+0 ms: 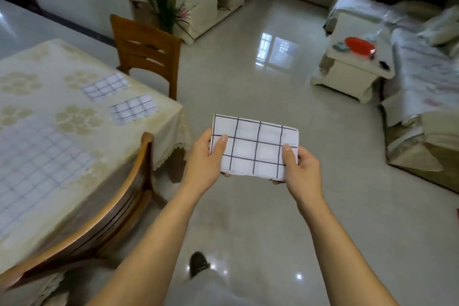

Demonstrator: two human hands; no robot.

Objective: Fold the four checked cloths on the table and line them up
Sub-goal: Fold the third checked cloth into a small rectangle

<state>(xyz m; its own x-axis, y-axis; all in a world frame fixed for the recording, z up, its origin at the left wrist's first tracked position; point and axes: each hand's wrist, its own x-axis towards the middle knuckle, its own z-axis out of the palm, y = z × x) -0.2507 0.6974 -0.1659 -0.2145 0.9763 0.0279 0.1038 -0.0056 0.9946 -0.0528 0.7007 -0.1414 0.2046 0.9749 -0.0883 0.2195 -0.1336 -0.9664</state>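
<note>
Your left hand (pixel 207 156) and right hand (pixel 299 169) grip a folded checked cloth (pixel 253 148) over the floor (pixel 248 82); two folded cloths (pixel 119 97), seemingly, lie on the bench (pixel 37 64).

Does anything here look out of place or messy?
Only one thing: a large checked cloth lies unfolded on the table, while two others sit folded. The third folded cloth is held off the table by the left hand and right hand.
</note>
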